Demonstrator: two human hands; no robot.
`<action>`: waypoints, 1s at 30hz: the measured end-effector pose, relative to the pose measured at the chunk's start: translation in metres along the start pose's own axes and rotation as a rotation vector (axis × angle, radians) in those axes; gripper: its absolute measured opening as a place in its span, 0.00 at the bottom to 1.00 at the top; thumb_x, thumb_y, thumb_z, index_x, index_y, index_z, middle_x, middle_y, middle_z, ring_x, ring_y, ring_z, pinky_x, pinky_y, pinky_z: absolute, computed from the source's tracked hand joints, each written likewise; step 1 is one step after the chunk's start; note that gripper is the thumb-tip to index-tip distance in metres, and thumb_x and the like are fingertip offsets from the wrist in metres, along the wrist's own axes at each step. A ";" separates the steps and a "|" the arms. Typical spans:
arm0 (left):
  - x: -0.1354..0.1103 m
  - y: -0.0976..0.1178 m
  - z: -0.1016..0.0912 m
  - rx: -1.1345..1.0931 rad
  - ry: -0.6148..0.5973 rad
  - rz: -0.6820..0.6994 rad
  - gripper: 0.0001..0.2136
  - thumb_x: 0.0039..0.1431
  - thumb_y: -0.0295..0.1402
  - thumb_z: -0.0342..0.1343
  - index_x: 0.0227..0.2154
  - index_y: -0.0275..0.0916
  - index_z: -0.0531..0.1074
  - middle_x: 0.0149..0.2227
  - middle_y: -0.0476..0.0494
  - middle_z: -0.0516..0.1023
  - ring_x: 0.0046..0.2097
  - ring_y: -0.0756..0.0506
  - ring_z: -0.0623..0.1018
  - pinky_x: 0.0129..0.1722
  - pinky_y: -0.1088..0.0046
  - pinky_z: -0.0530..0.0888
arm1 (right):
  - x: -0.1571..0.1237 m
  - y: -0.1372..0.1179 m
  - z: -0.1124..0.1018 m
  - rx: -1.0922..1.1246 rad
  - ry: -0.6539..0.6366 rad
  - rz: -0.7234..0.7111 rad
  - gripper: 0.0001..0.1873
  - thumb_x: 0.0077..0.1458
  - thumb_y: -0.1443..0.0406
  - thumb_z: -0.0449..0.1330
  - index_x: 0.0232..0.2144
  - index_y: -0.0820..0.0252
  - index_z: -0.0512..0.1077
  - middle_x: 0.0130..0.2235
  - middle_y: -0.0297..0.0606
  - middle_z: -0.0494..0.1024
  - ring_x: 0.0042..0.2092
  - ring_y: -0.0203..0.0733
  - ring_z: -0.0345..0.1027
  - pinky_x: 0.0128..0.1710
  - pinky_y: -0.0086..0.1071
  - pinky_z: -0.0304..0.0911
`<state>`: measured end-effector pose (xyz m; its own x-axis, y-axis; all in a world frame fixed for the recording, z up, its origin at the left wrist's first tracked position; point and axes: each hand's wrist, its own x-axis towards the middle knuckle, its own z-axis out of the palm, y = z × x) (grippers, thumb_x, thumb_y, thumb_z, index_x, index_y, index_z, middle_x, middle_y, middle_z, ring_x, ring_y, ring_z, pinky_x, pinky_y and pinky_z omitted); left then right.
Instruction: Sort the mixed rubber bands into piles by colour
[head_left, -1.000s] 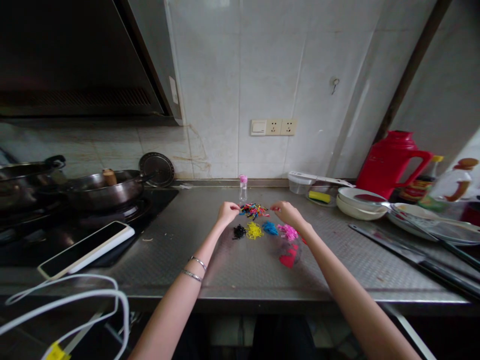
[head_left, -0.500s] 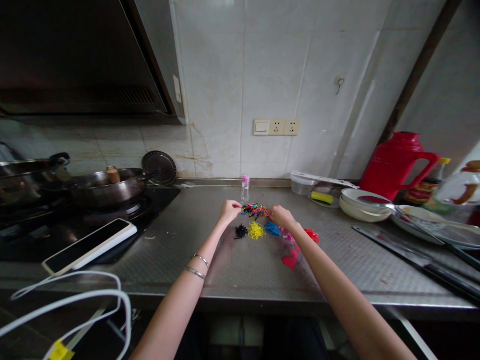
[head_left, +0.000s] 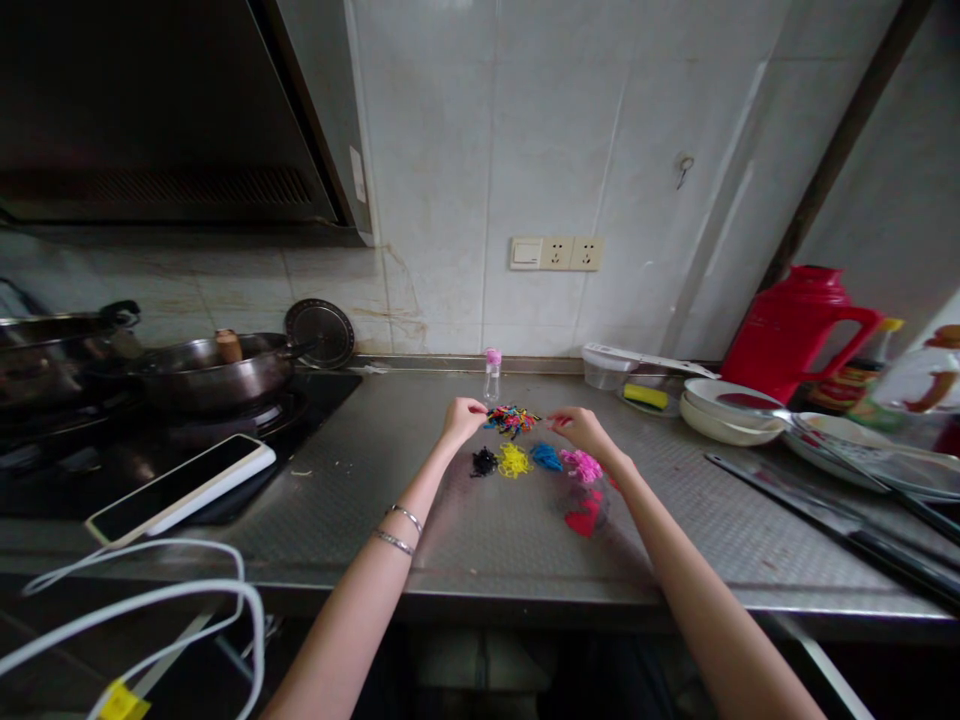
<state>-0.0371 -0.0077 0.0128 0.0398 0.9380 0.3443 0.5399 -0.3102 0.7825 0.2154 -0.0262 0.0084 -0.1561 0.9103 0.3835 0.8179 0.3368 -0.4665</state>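
On the steel counter (head_left: pixel 480 530) lies a mixed pile of small coloured rubber bands (head_left: pixel 513 419). My left hand (head_left: pixel 464 418) is at the pile's left edge, its fingers pinched together; what they hold is too small to make out. Just right of the pile, my right hand (head_left: pixel 583 428) pinches what looks like a tiny reddish band at its fingertips. Sorted in front are black bands (head_left: pixel 484 461), yellow bands (head_left: pixel 514 460), blue bands (head_left: pixel 547 457) and pink bands (head_left: pixel 582 465). Red bands are mostly hidden behind my right forearm. A clear bag with red hearts (head_left: pixel 583 516) lies nearer me.
A small pink-capped bottle (head_left: pixel 492 375) stands behind the pile. On the left are a phone-like device (head_left: pixel 180 490), white cable (head_left: pixel 150 590) and a pan (head_left: pixel 214 378) on the stove. Rightward are bowls (head_left: pixel 727 425), a knife (head_left: pixel 810 515) and a red thermos (head_left: pixel 787 335).
My right hand has shifted slightly right, away from the mixed pile, and its forearm has moved right, uncovering the pink bands and covering most of the red ones. My left hand stays at the pile.
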 end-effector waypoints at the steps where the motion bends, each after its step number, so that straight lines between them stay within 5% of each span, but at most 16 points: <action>1: 0.000 0.000 0.000 -0.001 -0.002 -0.001 0.08 0.41 0.23 0.54 0.26 0.34 0.76 0.29 0.44 0.78 0.31 0.49 0.75 0.33 0.75 0.69 | -0.002 0.002 -0.002 0.022 0.012 0.000 0.14 0.45 0.64 0.55 0.34 0.62 0.75 0.30 0.39 0.77 0.32 0.39 0.69 0.32 0.26 0.61; 11: -0.001 0.007 -0.001 0.007 0.001 -0.023 0.08 0.41 0.25 0.55 0.26 0.34 0.76 0.27 0.43 0.78 0.30 0.48 0.74 0.31 0.75 0.69 | -0.018 0.005 -0.015 0.138 0.027 -0.007 0.15 0.44 0.64 0.56 0.36 0.63 0.74 0.28 0.37 0.77 0.31 0.38 0.69 0.32 0.26 0.61; 23: -0.012 0.010 0.025 -0.092 -0.219 0.129 0.14 0.41 0.38 0.60 0.29 0.31 0.76 0.27 0.44 0.77 0.28 0.50 0.71 0.27 0.76 0.64 | -0.004 -0.057 -0.007 0.216 0.094 -0.156 0.14 0.47 0.65 0.54 0.36 0.62 0.74 0.30 0.37 0.77 0.33 0.37 0.68 0.35 0.27 0.61; 30: -0.012 0.007 0.029 -0.095 -0.205 0.153 0.16 0.46 0.42 0.55 0.26 0.31 0.76 0.22 0.46 0.74 0.24 0.52 0.66 0.24 0.77 0.58 | -0.001 -0.080 0.004 0.281 0.128 -0.225 0.13 0.46 0.67 0.54 0.35 0.62 0.73 0.30 0.37 0.76 0.33 0.37 0.68 0.32 0.27 0.61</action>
<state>-0.0095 -0.0168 -0.0006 0.2897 0.8877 0.3577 0.4333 -0.4549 0.7780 0.1480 -0.0535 0.0423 -0.2297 0.7748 0.5889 0.5849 0.5936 -0.5528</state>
